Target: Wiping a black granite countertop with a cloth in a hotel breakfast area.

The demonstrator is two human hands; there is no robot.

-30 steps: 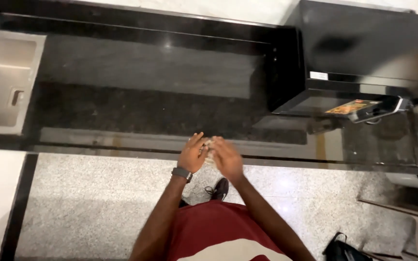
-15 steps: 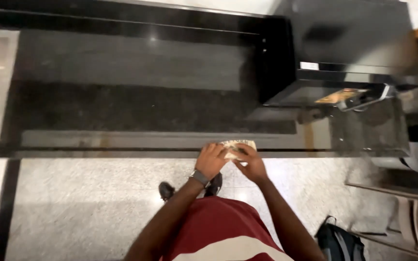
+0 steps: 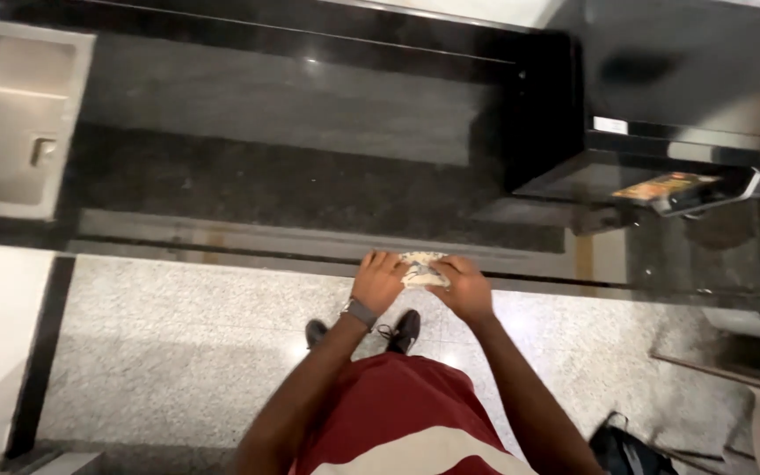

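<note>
Nearest the camera, the left hand and right hand meet at the front edge of the bench. Both sets of fingers are curled in and pinch a small pale crumpled wad, apparently paper or thin wrapping, held between the hands just above the bench edge.

Handling judgement: the wad looks light, soft and easily crushed or torn; it offers no rigid grip point. Hold it by its outer folds with light fingertip pressure.

Farther back, a steel sink is set into the bench at left. A dark microwave stands at right.
</note>
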